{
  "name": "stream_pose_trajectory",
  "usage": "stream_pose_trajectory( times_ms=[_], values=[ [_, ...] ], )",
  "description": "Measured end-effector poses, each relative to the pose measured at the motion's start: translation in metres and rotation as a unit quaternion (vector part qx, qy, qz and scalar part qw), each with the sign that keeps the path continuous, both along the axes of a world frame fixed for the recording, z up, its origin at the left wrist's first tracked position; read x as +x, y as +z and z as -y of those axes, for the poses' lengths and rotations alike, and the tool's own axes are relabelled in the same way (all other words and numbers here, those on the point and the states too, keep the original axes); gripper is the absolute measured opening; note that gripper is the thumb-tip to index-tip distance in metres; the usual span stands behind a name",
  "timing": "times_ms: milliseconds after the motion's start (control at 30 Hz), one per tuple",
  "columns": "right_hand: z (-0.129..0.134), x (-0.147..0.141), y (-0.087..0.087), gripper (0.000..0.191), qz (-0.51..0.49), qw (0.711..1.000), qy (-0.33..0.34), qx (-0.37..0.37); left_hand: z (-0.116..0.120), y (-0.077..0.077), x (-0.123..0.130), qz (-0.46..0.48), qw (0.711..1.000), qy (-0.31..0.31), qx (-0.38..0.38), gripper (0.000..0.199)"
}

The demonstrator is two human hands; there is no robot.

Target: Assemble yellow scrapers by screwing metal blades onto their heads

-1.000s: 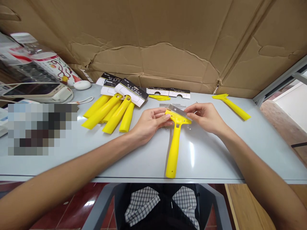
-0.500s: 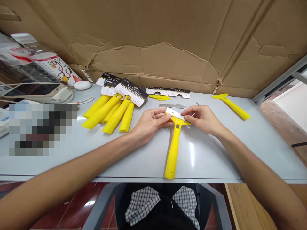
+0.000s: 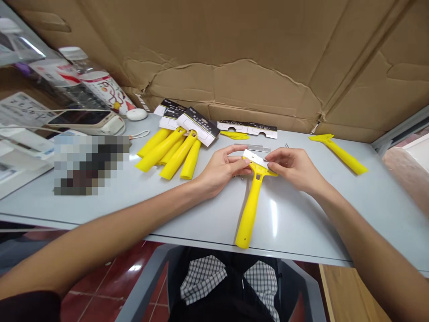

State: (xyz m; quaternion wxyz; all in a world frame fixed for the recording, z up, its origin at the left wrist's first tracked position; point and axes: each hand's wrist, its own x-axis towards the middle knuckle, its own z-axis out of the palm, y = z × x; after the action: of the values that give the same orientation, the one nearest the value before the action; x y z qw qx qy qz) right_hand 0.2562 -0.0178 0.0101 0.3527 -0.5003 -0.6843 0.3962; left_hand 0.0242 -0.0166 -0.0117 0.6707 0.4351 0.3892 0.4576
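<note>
A yellow scraper handle (image 3: 250, 210) points toward me near the table's front edge, with a white strip (image 3: 255, 158) lying across its wide head. My left hand (image 3: 224, 169) pinches the left end of the head and strip between thumb and fingers. At the right end, my right hand (image 3: 295, 166) grips the same piece with thumb and forefinger. Thin metal blades (image 3: 261, 148) lie just behind the head. Tiny hardware shows beside my left fingertips, too small to make out.
Yellow handles (image 3: 179, 156) with printed cards (image 3: 199, 125) lie at the left. More cards (image 3: 262, 129) rest by the cardboard (image 3: 248, 85). Another yellow handle (image 3: 346, 155) is at right. Bottles (image 3: 103, 87), a phone (image 3: 80, 117) and a white oval object (image 3: 136, 114) stand or lie far left.
The view has turned left, so the scene sits further right and more of the left side shows. Both hands keep their hold on the scraper head, with little visible movement.
</note>
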Motion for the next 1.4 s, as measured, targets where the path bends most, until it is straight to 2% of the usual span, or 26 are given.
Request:
stream_pose_trajectory(
  times_ms=[133,300,500,833,933,1067,1200,1400],
  values=[
    [0.0,0.001,0.0,0.016,0.008,1.0,-0.008,0.004,0.0,0.001,0.001,-0.003,1.0,-0.001,0.006,0.054],
    [0.0,0.0,0.001,0.016,0.01,1.0,-0.007,0.01,-0.001,0.004,0.001,-0.013,1.0,0.004,-0.023,0.04],
    [0.004,-0.002,0.002,0.019,-0.002,1.0,-0.005,0.006,-0.001,0.009,0.0,-0.033,0.999,0.004,-0.039,0.038],
    [0.008,-0.006,0.006,0.024,-0.001,1.0,-0.015,0.016,0.002,0.016,0.003,-0.053,0.998,0.038,-0.025,0.028],
    [0.007,-0.003,0.009,0.028,0.025,1.0,-0.016,-0.007,0.001,0.015,0.002,-0.046,0.997,0.05,-0.018,0.027],
    [0.006,-0.001,0.015,0.036,0.041,0.996,-0.014,-0.074,0.0,0.014,0.0,-0.029,0.998,0.064,-0.006,0.028],
    [0.005,0.001,0.015,0.038,0.005,0.993,-0.016,-0.12,0.0,0.016,0.0,-0.024,0.997,0.068,-0.005,0.025],
    [0.002,0.005,0.006,0.033,-0.056,0.987,0.009,-0.149,0.0,0.018,0.001,-0.024,0.997,0.075,-0.004,0.023]
  ],
)
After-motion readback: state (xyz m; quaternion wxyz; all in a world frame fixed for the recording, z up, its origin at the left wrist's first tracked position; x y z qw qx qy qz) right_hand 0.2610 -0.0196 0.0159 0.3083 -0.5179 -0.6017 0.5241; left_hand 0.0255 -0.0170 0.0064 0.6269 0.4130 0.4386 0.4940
